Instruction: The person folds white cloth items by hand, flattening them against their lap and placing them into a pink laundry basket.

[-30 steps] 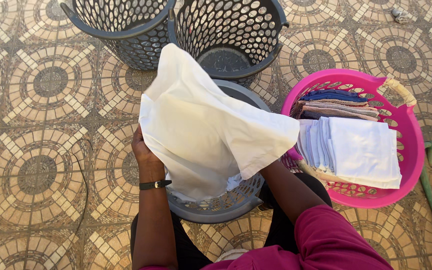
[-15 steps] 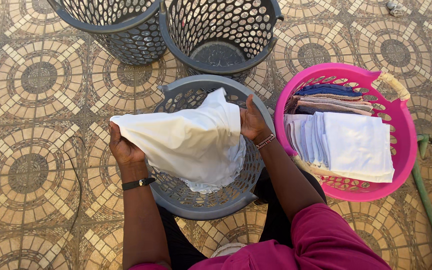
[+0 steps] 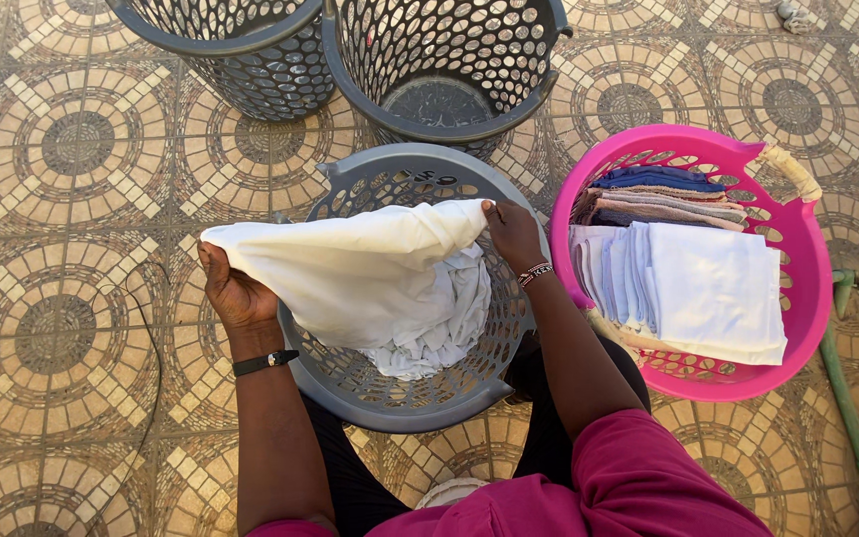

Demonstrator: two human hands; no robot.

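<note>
A white cloth (image 3: 350, 273) is stretched sideways over a grey perforated basket (image 3: 405, 408). My left hand (image 3: 231, 293) grips the cloth's left end; a black band sits on that wrist. My right hand (image 3: 511, 234) pinches its right end near the basket's far rim, a beaded bracelet on the wrist. More crumpled white cloth (image 3: 439, 328) lies in the basket under it.
A pink basket (image 3: 708, 144) at the right holds folded white cloths (image 3: 708, 288) and a stack of folded blue and beige ones (image 3: 658, 194). Two dark grey baskets (image 3: 449, 60) (image 3: 241, 50) stand behind. The floor is patterned tile; a green hose (image 3: 847, 398) lies at the right.
The cloth went from held up and open, to lowered, to pulled out sideways. My hands have moved further apart over the grey basket.
</note>
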